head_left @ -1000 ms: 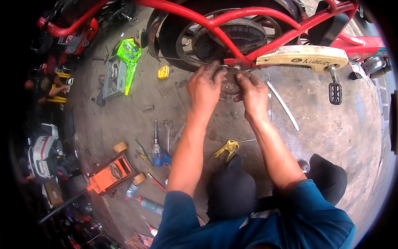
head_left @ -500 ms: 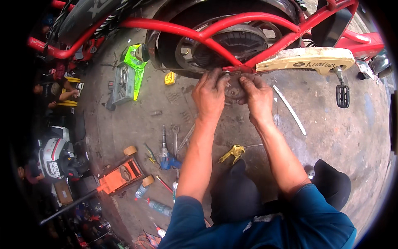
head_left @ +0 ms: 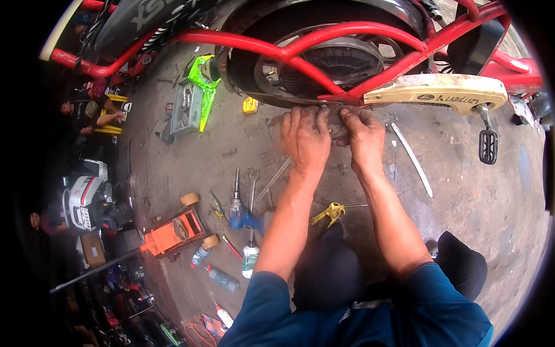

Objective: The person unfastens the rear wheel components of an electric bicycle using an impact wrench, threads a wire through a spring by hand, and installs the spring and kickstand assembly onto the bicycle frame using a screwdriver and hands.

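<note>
The dark round plate (head_left: 337, 124) is between my hands, just below the red frame (head_left: 231, 40) and beside the rear wheel (head_left: 245, 61). My left hand (head_left: 306, 139) covers its left side, fingers pressed together; their tips are hidden, so I can't tell how firmly they grip. My right hand (head_left: 365, 136) pinches the right edge, thumb on the near face.

The plate could slip or tilt, I judge, because grimy fingertips hold little. My hands also block my view of the joint, so a part could sit crooked or nip a finger against the frame. Anything dropped could roll toward the white strip (head_left: 413, 162), the yellow air gun (head_left: 330, 214) or the drill (head_left: 237, 214).
</note>
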A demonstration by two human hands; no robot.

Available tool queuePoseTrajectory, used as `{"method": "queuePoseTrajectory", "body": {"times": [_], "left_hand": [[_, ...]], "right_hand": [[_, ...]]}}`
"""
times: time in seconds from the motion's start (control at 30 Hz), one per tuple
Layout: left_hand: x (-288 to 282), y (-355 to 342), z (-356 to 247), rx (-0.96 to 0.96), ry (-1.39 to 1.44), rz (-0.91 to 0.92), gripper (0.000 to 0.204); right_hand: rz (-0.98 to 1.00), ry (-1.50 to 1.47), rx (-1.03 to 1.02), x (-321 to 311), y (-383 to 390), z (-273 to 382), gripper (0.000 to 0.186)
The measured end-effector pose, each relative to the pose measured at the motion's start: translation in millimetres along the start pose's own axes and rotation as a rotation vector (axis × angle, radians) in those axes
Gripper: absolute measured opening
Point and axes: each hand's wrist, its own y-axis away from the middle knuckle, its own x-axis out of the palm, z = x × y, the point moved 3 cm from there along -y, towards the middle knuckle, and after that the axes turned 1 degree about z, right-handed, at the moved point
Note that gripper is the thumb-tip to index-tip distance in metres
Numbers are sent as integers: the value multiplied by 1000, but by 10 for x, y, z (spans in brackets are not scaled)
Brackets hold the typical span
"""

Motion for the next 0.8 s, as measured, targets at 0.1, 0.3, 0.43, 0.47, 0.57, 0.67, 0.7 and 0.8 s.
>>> {"method": "queuePoseTrajectory", "body": {"times": [0.1,0.3,0.43,0.47,0.57,0.67,0.7,0.8], "left_hand": [[100,65,-222,-26,-60,33,14],[155,117,-274,-282,77,84,17],[263,155,-175,-561,178,32,14],[309,144,-176,-625,222,40,13],[517,69,-282,-506,225,-87,11],[617,-57,-648,-324,206,4,14],[410,-24,-587,-252,163,-47,14],[164,148,-173,-258,-18,18,14]], "right_hand": [[0,-57,-12,-67,-54,-49,26],[64,34,-75,-217,-237,-301,29],[154,11,-70,-102,-208,-309,29],[164,3,-69,-107,-239,-321,29],[175,65,-70,-277,-439,-216,27],[89,-9,-108,-518,-407,121,22],[119,52,-135,-354,-212,234,19],[105,75,-72,-49,-63,-177,24]]}}
